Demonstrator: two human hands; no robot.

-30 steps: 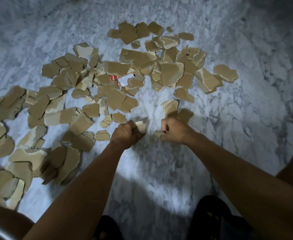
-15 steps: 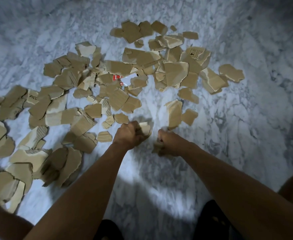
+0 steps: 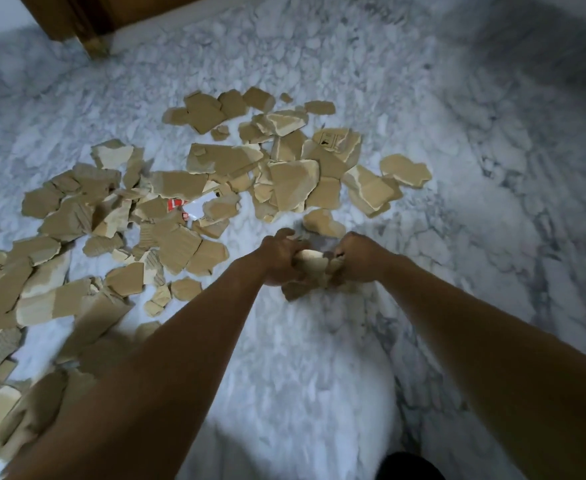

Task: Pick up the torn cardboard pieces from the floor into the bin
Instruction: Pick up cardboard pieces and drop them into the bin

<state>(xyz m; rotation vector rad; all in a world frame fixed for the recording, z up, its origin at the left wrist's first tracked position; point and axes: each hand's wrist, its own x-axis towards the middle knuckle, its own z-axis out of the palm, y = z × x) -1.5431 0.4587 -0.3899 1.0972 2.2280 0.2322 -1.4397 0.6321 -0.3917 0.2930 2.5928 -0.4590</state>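
Cardboard pieces between curled fingers

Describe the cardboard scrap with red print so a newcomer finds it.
On the grey-white marble floor lies a wide scatter of torn tan cardboard pieces. Near its middle sits the torn cardboard scrap with red print. Only it shows red, beside a white patch; every other piece is tan.

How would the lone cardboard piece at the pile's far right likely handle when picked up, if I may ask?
The lone cardboard piece looks thin and flat, so probably light and stiff. It lies flush on the smooth marble floor, so it may slide before its edge lifts.
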